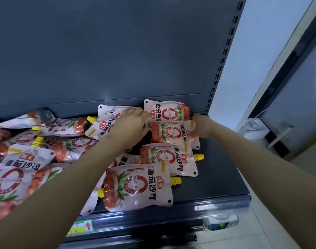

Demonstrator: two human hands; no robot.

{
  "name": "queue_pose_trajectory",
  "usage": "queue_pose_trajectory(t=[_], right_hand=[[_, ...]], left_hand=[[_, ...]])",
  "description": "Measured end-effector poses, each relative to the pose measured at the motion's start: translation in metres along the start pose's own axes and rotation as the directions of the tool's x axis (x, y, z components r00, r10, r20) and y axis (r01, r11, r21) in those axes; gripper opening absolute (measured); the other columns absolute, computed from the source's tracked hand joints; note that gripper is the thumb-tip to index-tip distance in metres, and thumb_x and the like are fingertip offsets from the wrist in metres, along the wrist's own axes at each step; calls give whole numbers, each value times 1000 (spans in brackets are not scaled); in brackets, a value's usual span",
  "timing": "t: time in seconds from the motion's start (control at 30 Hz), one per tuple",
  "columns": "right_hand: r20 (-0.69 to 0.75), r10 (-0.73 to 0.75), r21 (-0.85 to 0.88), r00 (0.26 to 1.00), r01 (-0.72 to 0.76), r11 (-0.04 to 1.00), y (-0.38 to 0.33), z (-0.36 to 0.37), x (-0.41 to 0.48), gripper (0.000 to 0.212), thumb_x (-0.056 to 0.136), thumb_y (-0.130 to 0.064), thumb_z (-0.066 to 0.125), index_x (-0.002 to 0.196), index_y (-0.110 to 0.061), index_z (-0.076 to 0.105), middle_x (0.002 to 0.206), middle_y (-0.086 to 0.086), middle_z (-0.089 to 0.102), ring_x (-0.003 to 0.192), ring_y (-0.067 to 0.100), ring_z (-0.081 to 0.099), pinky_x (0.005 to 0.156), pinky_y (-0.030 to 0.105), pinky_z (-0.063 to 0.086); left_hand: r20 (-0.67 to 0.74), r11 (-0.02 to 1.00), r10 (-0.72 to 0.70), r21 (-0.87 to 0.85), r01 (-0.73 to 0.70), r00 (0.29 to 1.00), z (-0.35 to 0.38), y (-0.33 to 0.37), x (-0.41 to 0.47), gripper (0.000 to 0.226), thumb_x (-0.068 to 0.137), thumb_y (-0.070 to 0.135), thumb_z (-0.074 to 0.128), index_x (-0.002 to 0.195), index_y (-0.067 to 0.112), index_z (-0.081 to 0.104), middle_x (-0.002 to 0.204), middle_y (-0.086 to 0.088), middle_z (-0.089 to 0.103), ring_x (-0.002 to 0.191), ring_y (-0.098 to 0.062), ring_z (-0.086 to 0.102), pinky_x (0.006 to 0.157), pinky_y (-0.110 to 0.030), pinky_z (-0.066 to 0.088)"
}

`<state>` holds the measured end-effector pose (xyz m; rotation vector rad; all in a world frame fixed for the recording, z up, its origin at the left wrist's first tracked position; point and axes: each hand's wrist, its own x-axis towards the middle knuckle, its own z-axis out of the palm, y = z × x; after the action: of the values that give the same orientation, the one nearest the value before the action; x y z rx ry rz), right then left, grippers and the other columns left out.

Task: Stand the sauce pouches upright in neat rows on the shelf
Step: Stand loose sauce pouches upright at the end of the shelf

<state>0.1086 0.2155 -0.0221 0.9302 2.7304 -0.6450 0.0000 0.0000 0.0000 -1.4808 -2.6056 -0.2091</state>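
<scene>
Several pink tomato sauce pouches with yellow spouts lie flat and jumbled on the dark shelf (218, 180). Both my hands reach to the back right of the shelf. My left hand (131, 123) rests on a pouch (103, 129) and touches the left edge of another pouch (168, 134) lying on its side. My right hand (201, 125) grips that same pouch at its right end. Behind it a further pouch (167, 111) leans against the back panel. Two more pouches (139, 187) (168, 159) lie nearer the front edge.
A heap of pouches (18, 169) fills the left part of the shelf. The slotted upright (223, 56) bounds the shelf on the right, with a white wall beyond. A price strip with a red arrow label (83, 227) runs along the front edge.
</scene>
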Motion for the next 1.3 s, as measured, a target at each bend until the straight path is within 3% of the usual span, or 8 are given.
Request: queue_pose_trajectory(t=[0.27,0.37,0.5,0.57,0.7,0.8,1.0,1.3], right_hand=[[-1,-23,-37,1000,23,999,3,-15,-2,35,72,-19,80,100,-3,65,105,9,70,95,25,65,81,32,53],[-40,-69,-70,997,66,995,1,-35,-6,29,71,-19,80,90,-6,62,99,8,67,86,21,59,72,29,48],[-92,-111,-88,990,103,991,-2,-61,-13,20,71,-15,79,83,-10,63,95,6,70,88,23,65,79,32,56],[-120,-121,-103,985,109,989,-5,-70,-18,18,72,-13,77,82,-13,61,89,2,67,84,22,64,73,31,55],[-207,-193,-251,959,139,958,-11,-90,-25,16,73,-12,73,72,-17,57,81,0,63,69,18,57,57,26,47],[-240,-256,-310,936,176,934,-19,-97,-29,10,75,-12,69,78,-17,62,83,1,67,75,22,61,59,28,49],[-215,-338,-206,916,296,933,-35,-93,-33,16,77,-15,72,83,-26,62,95,-1,67,86,21,65,69,33,56],[-148,-310,-26,939,309,951,-39,-91,-34,13,75,-13,75,81,-14,63,92,7,71,88,26,67,72,32,51]], left_hand=[[-36,998,-62,-31,61,997,4,5,9,42,89,29,54,127,12,49,131,-10,52,122,-28,44,107,-38,28],[-29,994,-98,-52,97,995,6,3,14,41,90,29,53,126,12,50,127,-10,54,118,-29,46,105,-39,31],[-11,990,-137,-43,136,991,13,-3,26,43,89,31,54,127,11,48,126,-11,53,117,-30,47,103,-39,31],[3,986,-167,-25,167,986,16,-6,33,45,88,31,56,127,10,48,125,-12,53,117,-31,46,101,-39,31],[29,971,-240,-12,241,970,23,-11,45,45,86,34,56,122,7,50,122,-14,53,116,-32,45,99,-41,33],[48,959,-282,-22,283,958,26,-14,53,43,87,37,56,116,5,54,120,-15,51,116,-32,42,97,-41,34],[73,917,-360,-156,367,930,29,-18,65,36,80,33,67,103,5,64,115,-15,52,115,-33,39,98,-40,35],[8,845,-387,-398,358,922,26,-19,65,20,74,21,72,83,5,65,98,-14,59,97,-30,51,76,-32,39]])
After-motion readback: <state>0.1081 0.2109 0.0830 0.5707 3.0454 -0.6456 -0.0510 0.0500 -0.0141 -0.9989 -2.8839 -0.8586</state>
